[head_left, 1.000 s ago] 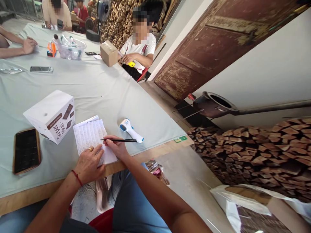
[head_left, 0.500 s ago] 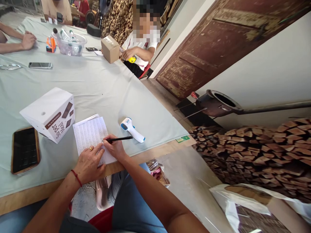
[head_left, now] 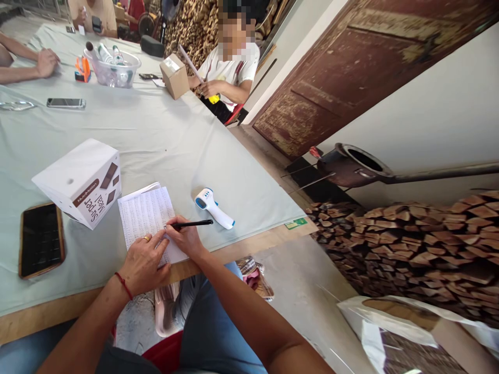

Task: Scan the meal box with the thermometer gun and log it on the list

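Observation:
My right hand (head_left: 184,237) pinches a black pen (head_left: 195,223), its tip end down at the sheet and its cap end pointing right. Under both hands lies a stack of white paper (head_left: 143,213) covered in rows of handwriting. My left hand (head_left: 146,262) rests on the lower part of the sheet with fingers stretched out, a ring on one finger and a red cord at the wrist. Right of the paper is a white and blue infrared thermometer (head_left: 214,208). A white box (head_left: 83,182) with printed lettering stands left of the paper, beside a phone in a brown case (head_left: 41,240).
Farther back on the cloth-covered table (head_left: 156,135) are a silver phone (head_left: 66,103), a clear basin of bottles (head_left: 115,72), an orange tool (head_left: 82,70) and a cardboard box (head_left: 174,76). Across sits a person (head_left: 232,72) holding a yellow tape measure (head_left: 214,98). Firewood (head_left: 421,244) is stacked at right.
My hands, pen and paper hold nearly the same place. The person across now has a length of tape raised from the yellow tape measure. The view has shifted slightly.

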A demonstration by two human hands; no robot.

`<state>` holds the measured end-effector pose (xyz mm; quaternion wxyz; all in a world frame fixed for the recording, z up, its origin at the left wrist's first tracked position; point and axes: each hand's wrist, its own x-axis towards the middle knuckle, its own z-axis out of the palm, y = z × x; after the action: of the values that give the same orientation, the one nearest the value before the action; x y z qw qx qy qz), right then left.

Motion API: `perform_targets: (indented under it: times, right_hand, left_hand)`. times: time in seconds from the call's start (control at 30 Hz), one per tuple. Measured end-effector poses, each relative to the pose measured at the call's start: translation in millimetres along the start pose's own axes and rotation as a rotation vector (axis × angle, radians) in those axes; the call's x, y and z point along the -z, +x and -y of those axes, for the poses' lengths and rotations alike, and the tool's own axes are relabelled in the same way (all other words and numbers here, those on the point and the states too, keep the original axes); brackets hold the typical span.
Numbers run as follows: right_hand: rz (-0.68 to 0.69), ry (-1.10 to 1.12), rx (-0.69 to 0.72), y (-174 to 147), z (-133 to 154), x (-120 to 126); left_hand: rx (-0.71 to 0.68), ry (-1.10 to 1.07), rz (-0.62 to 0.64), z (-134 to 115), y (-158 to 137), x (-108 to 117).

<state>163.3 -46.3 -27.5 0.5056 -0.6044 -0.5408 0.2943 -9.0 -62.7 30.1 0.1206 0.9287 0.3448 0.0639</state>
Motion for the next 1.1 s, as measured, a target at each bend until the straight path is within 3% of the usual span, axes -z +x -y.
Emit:
perform_targets:
  times: [0.63, 0.93, 1.1]
  right_hand:
    - [-0.032, -0.001, -0.063, -1.7, 3.0, 0.4]
    - [-0.324, 0.159, -0.099, -2.0, 10.0, 7.3]
    - [-0.273, 0.205, -0.140, -3.3, 11.0, 6.9]
  left_hand:
    - [-0.012, -0.025, -0.053, 3.5, -1.0, -5.9]
    - [-0.017, 0.001, -0.054, 3.5, -1.6, -5.0]
    - [-0.013, 0.014, -0.039, 3.1, -1.6, -3.7]
